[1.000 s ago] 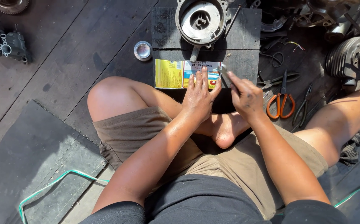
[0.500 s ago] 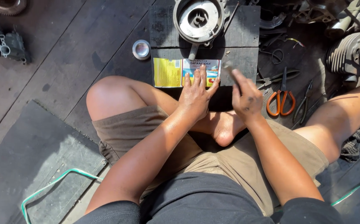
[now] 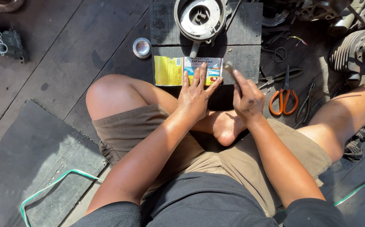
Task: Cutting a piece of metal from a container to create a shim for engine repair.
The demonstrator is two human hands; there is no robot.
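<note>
A dark plank floor (image 3: 64, 63) is carrying everything. A black board (image 3: 245, 50) is lying on it at the top, bearing a round metal housing (image 3: 200, 17) and a flattened yellow tin sheet (image 3: 186, 70). A small tin lid (image 3: 141, 47) is sitting just left of the board. Orange-handled scissors (image 3: 286, 94) and pliers (image 3: 306, 105) are lying to its right, near a finned cylinder (image 3: 357, 48). A grey engine part (image 3: 1, 42) is resting at the far left. A dark mat (image 3: 31, 168) is lying at lower left with a green wire (image 3: 52, 187) looping across it.
</note>
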